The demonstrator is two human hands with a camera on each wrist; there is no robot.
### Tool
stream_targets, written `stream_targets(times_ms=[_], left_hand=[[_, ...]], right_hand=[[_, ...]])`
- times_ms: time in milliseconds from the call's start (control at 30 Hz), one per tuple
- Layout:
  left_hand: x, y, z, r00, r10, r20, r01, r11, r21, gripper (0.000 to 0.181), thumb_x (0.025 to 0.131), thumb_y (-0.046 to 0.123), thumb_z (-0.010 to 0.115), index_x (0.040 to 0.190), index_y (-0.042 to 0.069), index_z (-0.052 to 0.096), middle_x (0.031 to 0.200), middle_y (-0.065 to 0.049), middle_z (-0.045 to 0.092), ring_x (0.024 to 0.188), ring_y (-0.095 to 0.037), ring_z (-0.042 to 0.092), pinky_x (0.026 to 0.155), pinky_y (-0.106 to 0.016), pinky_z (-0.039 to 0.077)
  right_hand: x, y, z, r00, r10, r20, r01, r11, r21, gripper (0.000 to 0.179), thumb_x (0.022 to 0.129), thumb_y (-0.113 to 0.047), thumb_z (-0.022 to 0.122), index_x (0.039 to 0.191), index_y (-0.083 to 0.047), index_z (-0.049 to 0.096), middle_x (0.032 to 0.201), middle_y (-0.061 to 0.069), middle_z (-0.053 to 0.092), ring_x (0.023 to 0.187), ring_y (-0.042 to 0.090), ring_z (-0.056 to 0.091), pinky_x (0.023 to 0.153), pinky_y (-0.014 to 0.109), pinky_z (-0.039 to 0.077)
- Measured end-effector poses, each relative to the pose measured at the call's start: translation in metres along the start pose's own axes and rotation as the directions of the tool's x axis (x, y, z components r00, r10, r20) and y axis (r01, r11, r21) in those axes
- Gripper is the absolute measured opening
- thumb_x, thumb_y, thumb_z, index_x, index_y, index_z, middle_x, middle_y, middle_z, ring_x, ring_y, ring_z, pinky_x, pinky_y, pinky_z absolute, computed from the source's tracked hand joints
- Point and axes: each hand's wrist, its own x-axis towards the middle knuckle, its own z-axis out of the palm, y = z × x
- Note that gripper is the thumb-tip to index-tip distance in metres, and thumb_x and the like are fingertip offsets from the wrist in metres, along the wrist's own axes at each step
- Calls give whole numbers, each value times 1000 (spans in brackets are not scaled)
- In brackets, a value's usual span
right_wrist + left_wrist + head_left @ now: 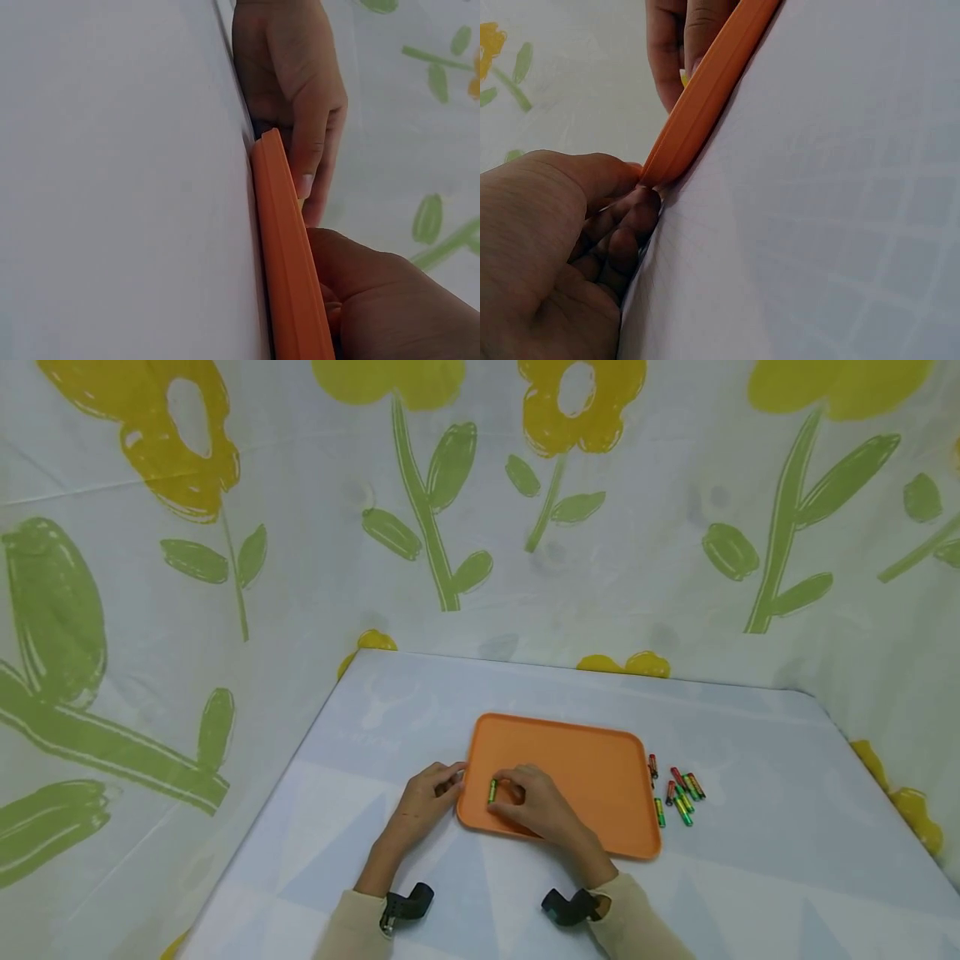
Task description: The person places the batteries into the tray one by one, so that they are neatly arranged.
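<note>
Battery [492,791] is toward the left of the orange tray [600,781], pinched lightly by the right hand [542,806], while the left hand [424,800] pinches the tray's edge; an uneven squeeze could send it rolling.

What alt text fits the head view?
A right hand has a green-and-yellow battery in its grip at the left end of an orange tray; the left hand touches the tray's left edge. Red and green batteries lie on the table to its right.

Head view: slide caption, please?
Right hand pinches a battery over the tray, left hand holding its rim, more batteries alongside.
</note>
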Motion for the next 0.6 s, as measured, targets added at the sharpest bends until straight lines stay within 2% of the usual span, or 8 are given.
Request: stream_targets(times_ms=[333, 600], left_hand=[[2, 8, -2, 1000, -20, 6, 20, 1000, 8, 38, 98, 12, 66, 135, 7, 64, 92, 5, 57, 78, -11, 50, 67, -25, 44], [0, 3, 1, 999, -34, -3, 34, 999, 10, 38, 98, 13, 67, 135, 10, 64, 91, 6, 57, 77, -10, 50, 66, -24, 45]], right_hand=[[10, -6, 5, 1000, 23, -3, -23, 1000, -8, 39, 83, -34, 84, 116, -16, 72, 83, -9, 48, 79, 11, 43, 64, 27, 37], [15, -5, 12, 1000, 24, 15, -23, 999, -32, 40, 84, -39, 82, 116, -18, 72, 82, -8, 47, 79, 11, 42, 64, 28, 36]])
